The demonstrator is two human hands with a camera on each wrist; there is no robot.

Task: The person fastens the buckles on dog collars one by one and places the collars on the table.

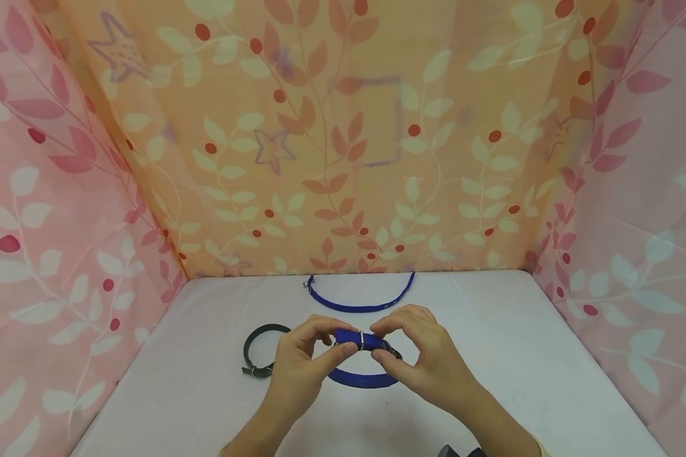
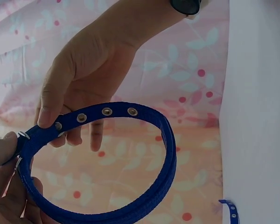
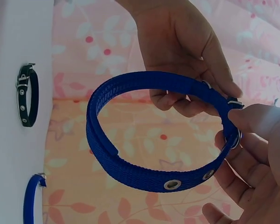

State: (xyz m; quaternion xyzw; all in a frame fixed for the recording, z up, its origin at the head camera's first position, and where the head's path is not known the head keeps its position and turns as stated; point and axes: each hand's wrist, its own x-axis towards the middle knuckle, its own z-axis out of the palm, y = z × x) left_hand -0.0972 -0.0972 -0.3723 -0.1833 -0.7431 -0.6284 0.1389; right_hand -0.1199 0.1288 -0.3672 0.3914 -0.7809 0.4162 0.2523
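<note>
A blue collar (image 1: 363,380) with metal eyelets is bent into a loop and raised in front of me, its buckle end uppermost. My left hand (image 1: 302,360) pinches the strap between thumb and fingers, left of the metal loop. On the other side, my right hand (image 1: 425,355) pinches the strap near the buckle. In the left wrist view the row of eyelets on the collar (image 2: 147,113) faces the camera. The right wrist view shows the collar (image 3: 130,179) with its strap end lying over the band, and metal fittings between both hands' fingers.
A dark collar (image 1: 258,330), fastened in a ring, lies on the white table (image 1: 166,381) left of my hands. A second blue collar (image 1: 354,309) lies in an open curve at the back. Flowered cloth walls (image 1: 343,190) enclose the table at the back and sides.
</note>
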